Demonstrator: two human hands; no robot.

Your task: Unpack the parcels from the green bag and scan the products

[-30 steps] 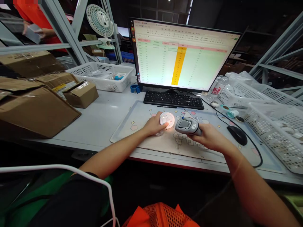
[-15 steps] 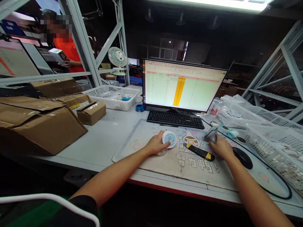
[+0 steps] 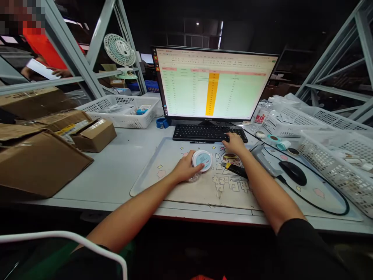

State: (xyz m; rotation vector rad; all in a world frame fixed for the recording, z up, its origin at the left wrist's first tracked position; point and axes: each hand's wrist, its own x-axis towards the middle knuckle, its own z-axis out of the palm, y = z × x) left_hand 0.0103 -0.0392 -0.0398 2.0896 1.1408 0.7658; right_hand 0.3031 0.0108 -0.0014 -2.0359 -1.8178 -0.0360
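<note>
From where I stand, the person's left hand (image 3: pixel 184 168) is closed around a round white tub (image 3: pixel 203 160), thumb pressed on its pale blue label, holding it tilted over the patterned mat (image 3: pixel 177 192) in front of the keyboard (image 3: pixel 192 133). Some clear crinkly plastic (image 3: pixel 194 177) shows just below the hand. The right hand (image 3: pixel 234 144) is open, fingers stretched loosely over the right part of the keyboard — whether a key is actually pressed, I cannot tell.

Under the right forearm, a black and yellow cutter (image 3: pixel 235 170) lies partly hidden on the mat. On the forearm's other side rests a grey scanner (image 3: pixel 267 162), its cable (image 3: pixel 317 200) looping around the black mouse (image 3: pixel 293 173). The monitor (image 3: pixel 186 91) shows a spreadsheet with one orange column (the lettering is too small for me to read). Beyond the frame at left, a co-worker in orange (image 3: pixel 48 48) holds something flat and white.
</note>
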